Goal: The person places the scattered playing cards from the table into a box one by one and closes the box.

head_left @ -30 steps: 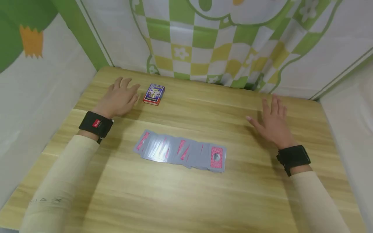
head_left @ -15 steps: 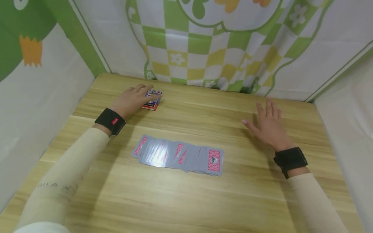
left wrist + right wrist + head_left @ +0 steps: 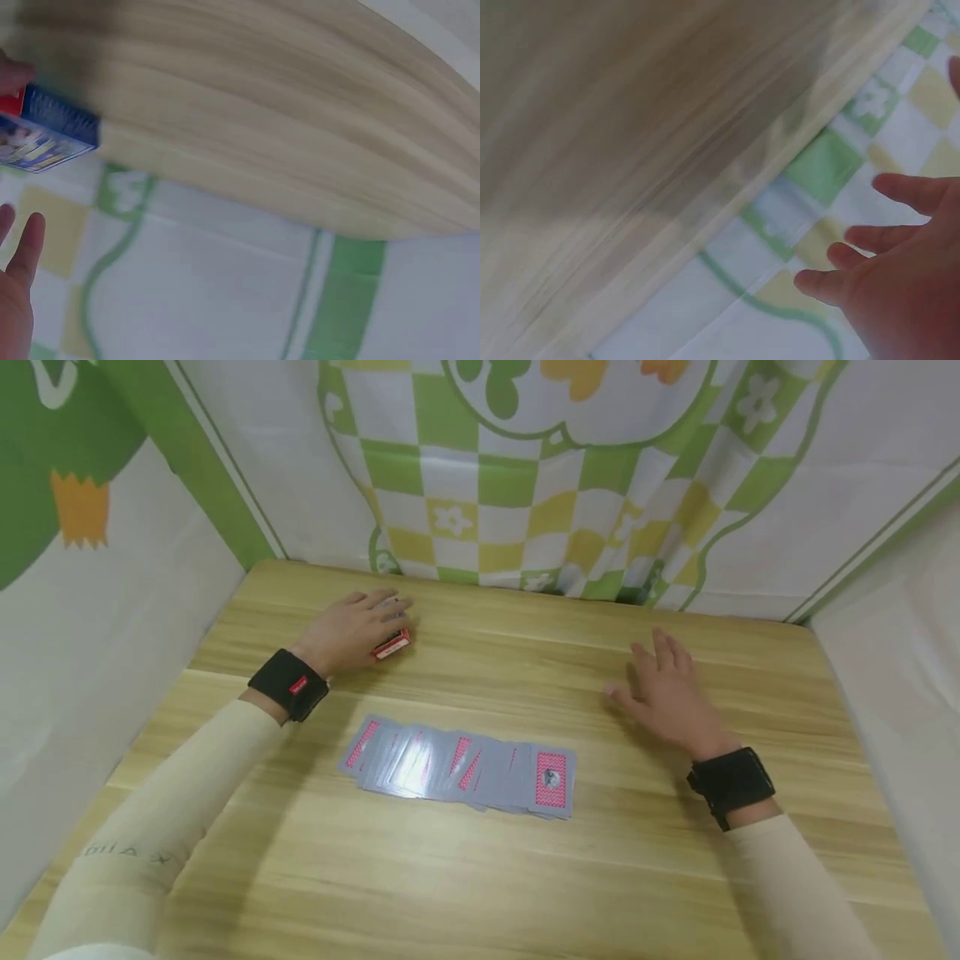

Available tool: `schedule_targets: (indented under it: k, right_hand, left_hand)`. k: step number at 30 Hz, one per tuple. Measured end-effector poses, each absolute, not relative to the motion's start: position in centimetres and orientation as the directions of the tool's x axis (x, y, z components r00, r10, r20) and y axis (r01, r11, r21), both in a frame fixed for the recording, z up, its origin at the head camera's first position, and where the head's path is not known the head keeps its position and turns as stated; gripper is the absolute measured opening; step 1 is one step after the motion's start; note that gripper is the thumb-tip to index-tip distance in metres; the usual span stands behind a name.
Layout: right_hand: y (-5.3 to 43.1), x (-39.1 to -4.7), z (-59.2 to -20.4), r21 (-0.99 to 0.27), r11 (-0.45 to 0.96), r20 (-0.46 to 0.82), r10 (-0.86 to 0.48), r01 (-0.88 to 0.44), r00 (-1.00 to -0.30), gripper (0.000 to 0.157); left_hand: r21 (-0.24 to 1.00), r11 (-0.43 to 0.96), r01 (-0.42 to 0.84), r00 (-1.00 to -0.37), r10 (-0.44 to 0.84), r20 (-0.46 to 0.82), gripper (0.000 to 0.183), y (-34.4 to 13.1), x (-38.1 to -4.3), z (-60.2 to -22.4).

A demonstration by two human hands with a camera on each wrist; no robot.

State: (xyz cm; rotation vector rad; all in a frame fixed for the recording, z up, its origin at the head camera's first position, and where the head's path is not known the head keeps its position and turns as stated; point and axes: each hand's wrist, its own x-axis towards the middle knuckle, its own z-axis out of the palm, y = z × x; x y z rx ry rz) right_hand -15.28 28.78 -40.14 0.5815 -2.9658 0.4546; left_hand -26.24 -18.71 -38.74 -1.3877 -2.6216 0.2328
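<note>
My left hand (image 3: 356, 631) grips a small card box (image 3: 392, 645) at the back left of the table. Its fingers lie across the top and hide most of the blue printed face; the red-and-white end shows. In the left wrist view, the thumb is at the red end of the card box (image 3: 49, 127), while the outer fingers (image 3: 28, 247) stretch away from it. A fanned row of playing cards (image 3: 457, 768) lies face down in the middle, with red-patterned backs. My right hand (image 3: 667, 702) hovers at the right with fingers spread and nothing in them.
The wooden table (image 3: 480, 877) ends at the back against a green, white and yellow checked curtain (image 3: 510, 485). White cloth walls (image 3: 892, 693) stand along both sides.
My left hand has moved right onto the card box and taken hold of it; the box's end now tips into view. The right hand has drifted slightly left. The cards stay put.
</note>
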Motion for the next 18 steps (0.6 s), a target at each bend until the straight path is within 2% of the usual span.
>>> schedule_targets:
  k: [4, 10, 18]
  right_hand:
    - [26.6, -14.6, -39.6, -0.286, 0.839, 0.206, -0.418, -0.464, -0.884, 0.062]
    - [21.8, -12.9, -37.2, -0.367, 0.723, 0.3, -0.503, -0.585, -0.81, 0.047]
    - [16.8, -11.5, -35.8, -0.527, 0.579, 0.303, -0.556, -0.622, -0.774, 0.045]
  left_hand:
    - [-0.151, 0.579, 0.801, -0.572, 0.815, 0.09, 0.068, -16.9, -24.5, -37.7]
    - [-0.126, 0.538, 0.833, -0.515, 0.839, 0.177, 0.074, -14.0, -21.3, -36.2]
    - [-0.053, 0.512, 0.858, -0.477, 0.83, 0.289, 0.07, -10.8, -17.2, -34.3]
